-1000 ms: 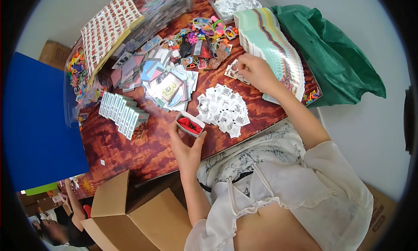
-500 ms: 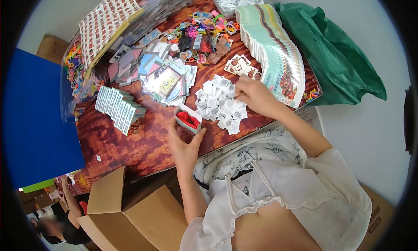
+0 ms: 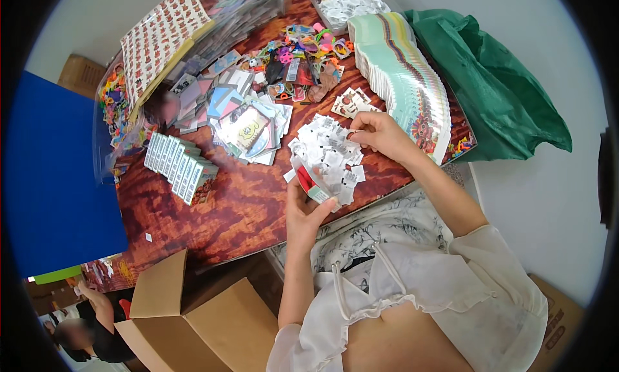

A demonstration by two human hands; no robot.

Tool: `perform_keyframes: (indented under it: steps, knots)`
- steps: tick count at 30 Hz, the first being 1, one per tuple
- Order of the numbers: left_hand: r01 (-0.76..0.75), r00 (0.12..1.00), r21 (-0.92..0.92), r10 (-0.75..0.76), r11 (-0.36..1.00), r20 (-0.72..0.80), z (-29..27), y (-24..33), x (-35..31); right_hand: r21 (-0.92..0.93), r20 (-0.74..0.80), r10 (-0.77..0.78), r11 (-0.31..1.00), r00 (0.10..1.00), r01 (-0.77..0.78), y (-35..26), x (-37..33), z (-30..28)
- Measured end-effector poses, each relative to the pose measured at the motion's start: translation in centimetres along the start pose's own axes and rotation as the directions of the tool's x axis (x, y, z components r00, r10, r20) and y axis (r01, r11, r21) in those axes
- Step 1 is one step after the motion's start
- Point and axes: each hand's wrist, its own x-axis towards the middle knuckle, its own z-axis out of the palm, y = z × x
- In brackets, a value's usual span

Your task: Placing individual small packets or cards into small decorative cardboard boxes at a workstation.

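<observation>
My left hand (image 3: 302, 220) is closed round a small open carton (image 3: 318, 194), white and green, with something red inside. The carton leans over the near left edge of a pile of small white printed packets (image 3: 329, 149). Above the right side of that pile is my right hand (image 3: 382, 136), its thumb and fingertips pinched together. A small dark bit shows at the fingertips, too small to name. Just beyond this hand lie several small cards with brown prints (image 3: 351, 102). A long fanned row of flat green cartons (image 3: 403, 75) runs along the right.
Filled cartons (image 3: 180, 169) stand in rows at left. Loose cards (image 3: 248, 123) and colourful small toys (image 3: 309, 56) lie farther back. A sheet of printed stickers (image 3: 164, 40) rests on a clear bin. A green bag (image 3: 490, 88) hangs at right; an open cardboard box (image 3: 161, 288) is below the table.
My left hand has carried the carton to the right and tilted it against the packet pile. My right hand has shifted slightly, still pinched. At lower left another person's arm has moved.
</observation>
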Motion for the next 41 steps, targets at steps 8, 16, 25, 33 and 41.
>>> perform_keyframes:
  steps: [8,16,25,33,41]
  knots:
    - [-0.083,0.992,0.326,0.108,0.942,-0.059,-0.8,1.2,-0.9,0.295,0.027,0.183,0.938,0.983,-0.182,0.5,0.3,-1.3]
    - [-0.09,0.978,0.464,0.167,0.881,-0.127,-2.7,0.8,-0.8,0.135,0.047,0.131,0.981,0.99,-0.136,0.7,0.6,-0.8]
    - [-0.101,0.98,0.44,0.164,0.892,-0.108,-2.3,1.1,-0.8,-0.452,-0.077,-0.114,0.889,0.991,0.067,0.0,1.4,3.6]
    - [-0.094,0.974,0.49,0.181,0.867,-0.134,-2.4,1.3,-0.9,-0.379,-0.178,-0.266,0.907,0.947,0.183,0.6,1.5,3.7]
    - [-0.142,0.949,0.835,0.314,0.532,-0.039,-1.8,2.4,-0.6,-0.027,-0.147,-0.118,0.993,0.982,0.115,0.2,2.0,1.6]
